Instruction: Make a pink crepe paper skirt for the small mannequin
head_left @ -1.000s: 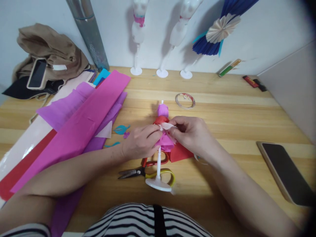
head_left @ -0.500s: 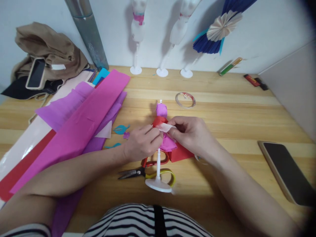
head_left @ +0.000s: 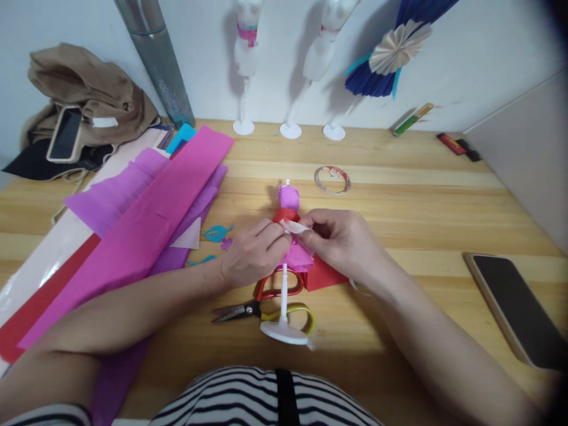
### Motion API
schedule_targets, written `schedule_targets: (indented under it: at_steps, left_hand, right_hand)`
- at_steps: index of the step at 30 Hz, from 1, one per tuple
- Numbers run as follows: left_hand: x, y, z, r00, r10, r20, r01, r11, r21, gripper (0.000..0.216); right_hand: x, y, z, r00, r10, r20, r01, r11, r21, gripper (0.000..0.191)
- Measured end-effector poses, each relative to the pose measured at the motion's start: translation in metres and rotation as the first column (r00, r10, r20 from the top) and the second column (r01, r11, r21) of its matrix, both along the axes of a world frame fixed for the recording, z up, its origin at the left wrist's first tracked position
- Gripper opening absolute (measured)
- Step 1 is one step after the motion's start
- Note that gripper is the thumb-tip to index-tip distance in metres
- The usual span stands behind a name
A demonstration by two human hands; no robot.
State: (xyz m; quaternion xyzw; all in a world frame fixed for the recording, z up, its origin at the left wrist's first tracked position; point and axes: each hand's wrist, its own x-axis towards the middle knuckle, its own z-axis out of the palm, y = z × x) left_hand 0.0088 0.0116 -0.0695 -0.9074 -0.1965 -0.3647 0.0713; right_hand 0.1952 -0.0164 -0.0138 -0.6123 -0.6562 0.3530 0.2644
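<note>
A small dress form (head_left: 289,198) dressed in purple, red and pink crepe paper is between my hands, its white stand and round base (head_left: 284,332) closest to me. A short white paper strip (head_left: 296,227) crosses the front of its red waist band (head_left: 286,215). My right hand (head_left: 344,239) pinches the strip's right end between thumb and fingers. My left hand (head_left: 260,251) is closed at the left side of the waist, by the strip's other end. Its fingertips are hidden, so what they grip cannot be made out.
Scissors (head_left: 252,309) lie open behind the stand, beside red paper (head_left: 326,273). Crepe paper sheets (head_left: 146,228) cover the left side. A tape roll (head_left: 332,180) lies beyond the form, a phone (head_left: 510,307) at right. More dress forms (head_left: 290,131) stand by the wall.
The white strip has shifted slightly and its left end now shows raised at the waist. Both hands stay in nearly the same place.
</note>
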Motion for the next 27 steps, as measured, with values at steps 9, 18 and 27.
schedule_targets:
  at_steps: [9,18,27]
  left_hand:
    - [-0.001,0.001,-0.001,1.000,0.011,-0.004,-0.011,0.999,-0.045,0.019]
    - [-0.003,0.004,-0.002,0.998,0.060,0.029,-0.061,0.997,0.045,0.015]
    - [-0.001,0.002,0.000,0.999,0.032,0.040,-0.033,0.999,0.014,0.011]
  right_hand:
    - [0.002,0.002,-0.003,1.000,0.006,0.027,-0.006,1.000,-0.004,0.016]
    - [0.006,0.002,-0.014,0.998,-0.015,-0.056,0.017,0.999,0.035,0.022]
    - [0.004,0.002,-0.013,0.994,-0.043,-0.102,0.045,0.999,0.019,0.030]
